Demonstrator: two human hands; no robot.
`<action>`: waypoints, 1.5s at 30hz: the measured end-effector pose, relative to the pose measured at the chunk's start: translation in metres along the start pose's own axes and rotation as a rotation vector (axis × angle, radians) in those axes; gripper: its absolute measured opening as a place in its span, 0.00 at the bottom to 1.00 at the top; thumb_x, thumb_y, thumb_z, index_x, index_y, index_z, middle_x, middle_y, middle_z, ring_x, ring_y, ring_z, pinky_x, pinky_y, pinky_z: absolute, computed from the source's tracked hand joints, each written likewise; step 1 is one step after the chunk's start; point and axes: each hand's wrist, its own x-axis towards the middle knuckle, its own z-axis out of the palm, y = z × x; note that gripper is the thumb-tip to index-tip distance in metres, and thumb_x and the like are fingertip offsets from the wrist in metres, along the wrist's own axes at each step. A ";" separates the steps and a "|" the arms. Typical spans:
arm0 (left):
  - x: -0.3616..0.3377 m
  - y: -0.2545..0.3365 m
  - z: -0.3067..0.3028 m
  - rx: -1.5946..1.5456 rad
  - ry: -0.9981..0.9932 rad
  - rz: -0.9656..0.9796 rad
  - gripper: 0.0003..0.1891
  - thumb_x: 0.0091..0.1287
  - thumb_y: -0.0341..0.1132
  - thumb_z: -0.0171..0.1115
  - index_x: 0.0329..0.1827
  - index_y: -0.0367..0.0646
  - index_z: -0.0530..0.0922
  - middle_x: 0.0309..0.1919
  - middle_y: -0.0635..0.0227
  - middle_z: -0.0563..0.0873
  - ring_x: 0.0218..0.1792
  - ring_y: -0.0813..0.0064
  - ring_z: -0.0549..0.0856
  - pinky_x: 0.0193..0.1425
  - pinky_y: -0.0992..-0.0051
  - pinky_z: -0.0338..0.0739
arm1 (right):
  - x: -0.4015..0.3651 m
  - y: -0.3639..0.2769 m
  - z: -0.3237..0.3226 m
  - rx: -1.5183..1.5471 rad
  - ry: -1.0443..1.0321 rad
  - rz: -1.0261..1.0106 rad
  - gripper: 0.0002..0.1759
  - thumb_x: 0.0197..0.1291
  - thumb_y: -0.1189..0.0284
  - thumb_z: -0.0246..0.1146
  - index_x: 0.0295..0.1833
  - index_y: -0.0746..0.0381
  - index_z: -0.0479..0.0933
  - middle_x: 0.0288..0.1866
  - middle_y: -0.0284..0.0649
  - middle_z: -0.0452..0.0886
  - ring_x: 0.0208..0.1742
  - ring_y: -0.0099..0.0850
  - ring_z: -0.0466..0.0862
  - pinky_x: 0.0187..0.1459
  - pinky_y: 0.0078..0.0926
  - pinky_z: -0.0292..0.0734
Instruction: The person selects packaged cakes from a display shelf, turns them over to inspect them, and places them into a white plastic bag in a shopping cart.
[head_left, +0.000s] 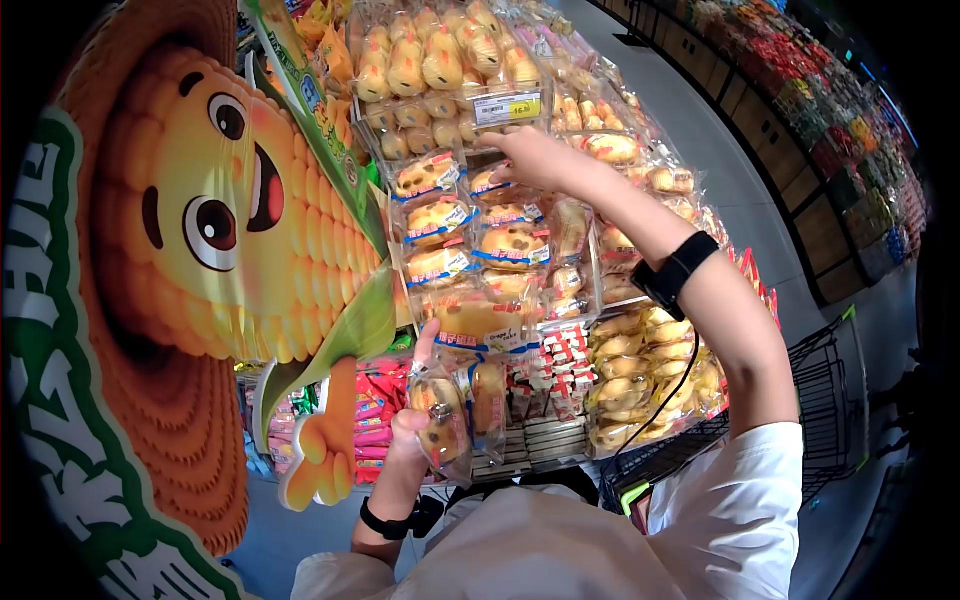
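Observation:
In my left hand [408, 425] is a clear-wrapped raisin cake [442, 418], its dark spots showing through the film. The index finger of that hand points up along the edge of a larger wrapped cake [470, 322] with blue and red print. My right hand [522, 158] reaches to the back of the display, thumb and index finger apart, over a wrapped raisin cake [490, 182] in the top row. Its fingertips lie just under the yellow and white price tag [507, 108]. Similar wrapped cakes [432, 218] sit in rows below that hand.
A big corn-shaped cartoon sign [230, 210] stands close on the left. Behind the cakes are bagged yellow buns [440, 55]; more bagged buns [625, 375] fill the near right. A black shopping cart [825, 400] stands at right, and stocked shelves [800, 130] line the far aisle.

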 end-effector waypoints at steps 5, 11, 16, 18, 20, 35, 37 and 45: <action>-0.002 0.000 0.006 -0.031 0.024 -0.001 0.60 0.36 0.45 0.71 0.76 0.50 0.46 0.66 0.53 0.63 0.64 0.52 0.68 0.67 0.56 0.66 | -0.049 -0.022 -0.069 -0.139 -0.247 0.139 0.27 0.47 0.66 0.71 0.54 0.58 0.75 0.40 0.46 0.80 0.45 0.43 0.81 0.44 0.39 0.76; 0.007 -0.006 0.015 -0.004 -0.017 -0.065 0.60 0.37 0.47 0.71 0.76 0.50 0.45 0.65 0.52 0.63 0.63 0.51 0.69 0.67 0.55 0.66 | -0.097 -0.008 -0.021 -0.402 -0.076 -0.067 0.33 0.35 0.73 0.74 0.53 0.55 0.75 0.44 0.43 0.74 0.51 0.42 0.76 0.49 0.37 0.76; 0.011 -0.013 0.013 0.024 -0.057 -0.054 0.61 0.37 0.48 0.70 0.77 0.50 0.43 0.67 0.51 0.61 0.63 0.49 0.70 0.64 0.53 0.70 | -0.104 -0.006 -0.017 -0.299 0.076 -0.146 0.21 0.46 0.79 0.62 0.50 0.58 0.77 0.37 0.48 0.76 0.44 0.44 0.78 0.44 0.38 0.77; 0.010 -0.012 0.012 0.028 -0.063 -0.055 0.61 0.37 0.47 0.70 0.76 0.50 0.43 0.67 0.51 0.61 0.63 0.49 0.70 0.65 0.53 0.69 | -0.105 -0.010 -0.016 -0.244 0.138 -0.146 0.18 0.47 0.79 0.61 0.48 0.60 0.77 0.34 0.48 0.76 0.43 0.44 0.78 0.43 0.38 0.77; 0.010 -0.010 0.010 -0.003 -0.072 -0.069 0.60 0.37 0.45 0.71 0.76 0.50 0.45 0.67 0.52 0.62 0.64 0.50 0.69 0.65 0.54 0.69 | -0.106 -0.008 -0.010 -0.275 0.153 -0.141 0.17 0.49 0.79 0.60 0.47 0.61 0.76 0.34 0.48 0.76 0.43 0.44 0.78 0.43 0.38 0.77; 0.003 -0.010 0.003 -0.068 -0.020 -0.063 0.58 0.38 0.40 0.69 0.76 0.49 0.45 0.67 0.53 0.62 0.66 0.53 0.66 0.69 0.57 0.64 | -0.117 -0.023 -0.027 -0.111 0.151 0.038 0.24 0.42 0.83 0.63 0.50 0.66 0.71 0.45 0.55 0.70 0.52 0.51 0.75 0.48 0.41 0.75; 0.002 -0.006 0.004 -0.024 0.010 -0.080 0.59 0.37 0.41 0.68 0.76 0.49 0.45 0.67 0.53 0.63 0.66 0.53 0.67 0.69 0.57 0.65 | -0.119 -0.022 -0.026 -0.098 0.205 0.001 0.24 0.42 0.83 0.63 0.50 0.65 0.70 0.45 0.55 0.70 0.52 0.51 0.75 0.48 0.42 0.75; 0.005 -0.007 0.001 -0.104 -0.038 -0.076 0.58 0.39 0.38 0.67 0.76 0.49 0.45 0.67 0.52 0.62 0.65 0.54 0.68 0.68 0.58 0.67 | -0.133 -0.030 -0.045 -0.074 0.219 0.084 0.20 0.48 0.74 0.68 0.48 0.63 0.72 0.41 0.48 0.70 0.46 0.46 0.76 0.44 0.42 0.74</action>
